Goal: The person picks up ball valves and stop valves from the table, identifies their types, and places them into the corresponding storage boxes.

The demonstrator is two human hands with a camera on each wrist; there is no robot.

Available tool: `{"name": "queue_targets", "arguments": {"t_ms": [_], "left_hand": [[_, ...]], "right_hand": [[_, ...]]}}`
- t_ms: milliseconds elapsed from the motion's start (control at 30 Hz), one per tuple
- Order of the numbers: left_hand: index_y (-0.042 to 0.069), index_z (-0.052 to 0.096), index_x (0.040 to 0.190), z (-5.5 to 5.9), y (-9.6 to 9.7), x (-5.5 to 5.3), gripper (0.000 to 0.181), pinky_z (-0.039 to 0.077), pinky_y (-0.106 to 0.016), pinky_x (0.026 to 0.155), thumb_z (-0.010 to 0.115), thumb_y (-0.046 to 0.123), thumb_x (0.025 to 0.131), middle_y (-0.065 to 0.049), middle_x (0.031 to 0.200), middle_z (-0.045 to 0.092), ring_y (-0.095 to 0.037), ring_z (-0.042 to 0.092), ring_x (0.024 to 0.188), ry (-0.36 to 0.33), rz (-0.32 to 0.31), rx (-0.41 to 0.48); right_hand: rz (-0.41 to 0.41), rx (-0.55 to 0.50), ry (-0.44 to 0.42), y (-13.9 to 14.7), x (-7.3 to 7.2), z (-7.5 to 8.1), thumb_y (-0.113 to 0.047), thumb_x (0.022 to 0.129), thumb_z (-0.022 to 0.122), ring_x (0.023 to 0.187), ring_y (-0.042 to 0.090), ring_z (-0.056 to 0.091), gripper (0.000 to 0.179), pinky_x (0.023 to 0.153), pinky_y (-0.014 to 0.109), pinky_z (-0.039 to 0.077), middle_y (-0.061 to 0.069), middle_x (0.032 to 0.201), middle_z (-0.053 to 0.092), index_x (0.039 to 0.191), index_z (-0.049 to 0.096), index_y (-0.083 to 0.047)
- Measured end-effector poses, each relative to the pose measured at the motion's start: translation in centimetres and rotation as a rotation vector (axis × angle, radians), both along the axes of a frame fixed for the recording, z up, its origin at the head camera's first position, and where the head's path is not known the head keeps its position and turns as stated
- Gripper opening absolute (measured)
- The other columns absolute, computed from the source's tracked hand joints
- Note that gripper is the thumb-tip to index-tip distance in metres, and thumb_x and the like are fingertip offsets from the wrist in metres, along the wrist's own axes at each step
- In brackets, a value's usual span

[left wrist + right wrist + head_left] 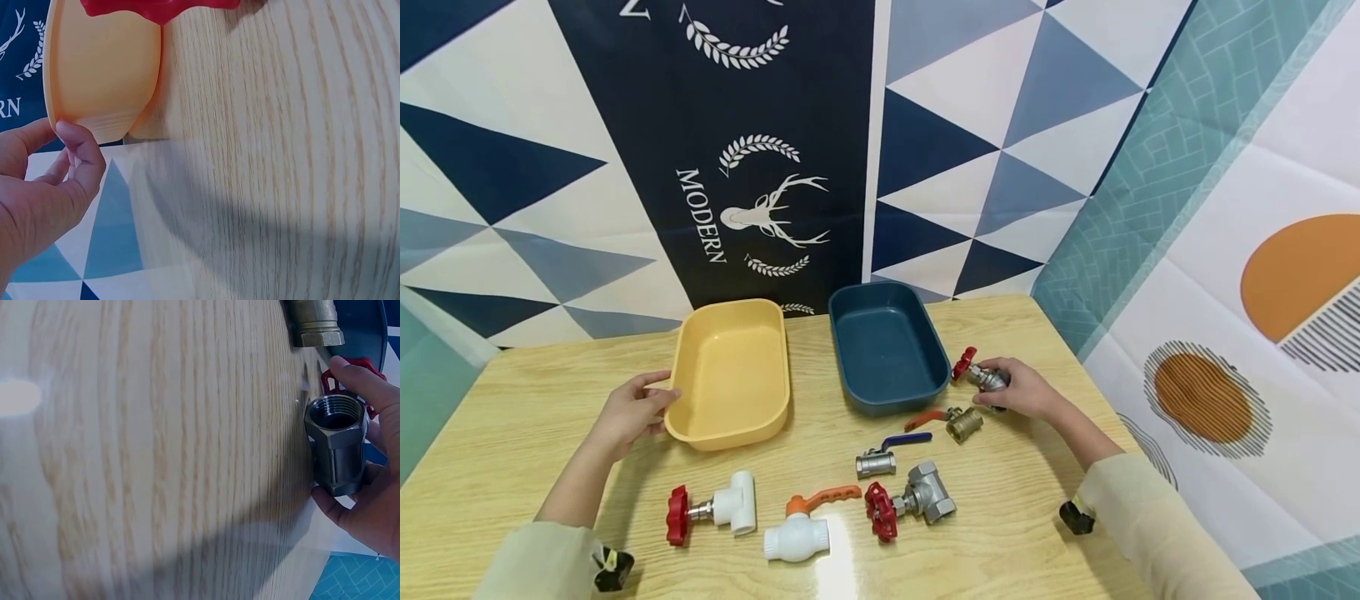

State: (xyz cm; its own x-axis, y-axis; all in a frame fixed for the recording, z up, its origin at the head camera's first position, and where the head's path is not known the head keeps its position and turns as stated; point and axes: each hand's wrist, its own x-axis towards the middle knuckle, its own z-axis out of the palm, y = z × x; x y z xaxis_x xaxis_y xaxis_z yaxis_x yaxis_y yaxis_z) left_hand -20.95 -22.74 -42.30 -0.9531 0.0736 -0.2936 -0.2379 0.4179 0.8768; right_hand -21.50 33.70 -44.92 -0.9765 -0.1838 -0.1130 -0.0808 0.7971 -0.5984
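At the left side of the yellow plastic basin [730, 379], my left hand [631, 414] pinches the rim, thumb over the edge and fingers outside. The left wrist view shows the fingertips at the lip of that basin [106, 75]. My right hand [1024, 388] grips a steel gate valve [988, 380] with a red handwheel, right of the dark blue basin [886, 354]. In the right wrist view, thumb and fingers lie around the valve's hexagonal body [339, 456], its threaded opening facing the camera. A brass ball valve [964, 424] with a red lever lies just beside this hand.
Nearer the front lie a small steel ball valve [876, 463] with a blue lever, a larger gate valve [928, 493] with a red wheel, a white plastic ball valve [797, 537] with an orange lever, and a white tee valve [735, 504]. Patterned cloth walls [940, 167] stand behind the wooden table [587, 379].
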Motion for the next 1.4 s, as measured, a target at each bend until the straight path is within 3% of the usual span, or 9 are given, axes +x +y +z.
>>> {"name": "queue_targets", "arguments": {"t_ms": [333,767,1133,1400], "left_hand": [[-0.004,0.022,0.145,-0.18,-0.21,0.09,0.066,0.054,-0.024,0.065,0.052,0.028,0.095,0.000,0.098,0.051,-0.004,0.057,0.074,-0.001,0.001,0.022],[-0.003,0.022,0.145,-0.58,-0.28,0.20,0.066,0.054,-0.023,0.065,0.052,0.027,0.096,-0.002,0.099,0.051,-0.005,0.058,0.075,-0.009,0.000,0.036],[-0.001,0.021,0.146,-0.12,-0.20,-0.14,0.066,0.054,-0.025,0.067,0.052,0.029,0.096,-0.005,0.103,0.051,-0.005,0.056,0.075,-0.006,-0.013,0.020],[-0.001,0.020,0.146,-0.04,-0.26,-0.29,0.066,0.054,-0.025,0.067,0.051,0.028,0.096,-0.003,0.101,0.050,-0.005,0.056,0.075,-0.015,-0.013,0.028]], "right_hand": [[0.019,0.087,0.056,-0.66,-0.23,-0.20,-0.026,0.073,0.079,0.106,0.033,0.052,0.068,0.092,0.049,0.045,0.024,0.120,0.056,0.128,0.052,0.002],[0.021,0.118,0.080,-0.58,-0.14,-0.73,-0.024,0.077,0.076,0.099,0.030,0.053,0.059,0.087,0.046,0.047,0.022,0.115,0.057,0.124,0.054,0.003],[0.021,0.092,0.132,-0.54,0.00,-0.65,-0.022,0.077,0.075,0.099,0.030,0.054,0.056,0.084,0.043,0.047,0.023,0.113,0.058,0.123,0.055,0.005],[-0.001,0.053,0.119,-0.38,0.00,-0.44,-0.024,0.080,0.072,0.099,0.031,0.054,0.058,0.080,0.039,0.047,0.025,0.116,0.056,0.127,0.052,0.005]]}}
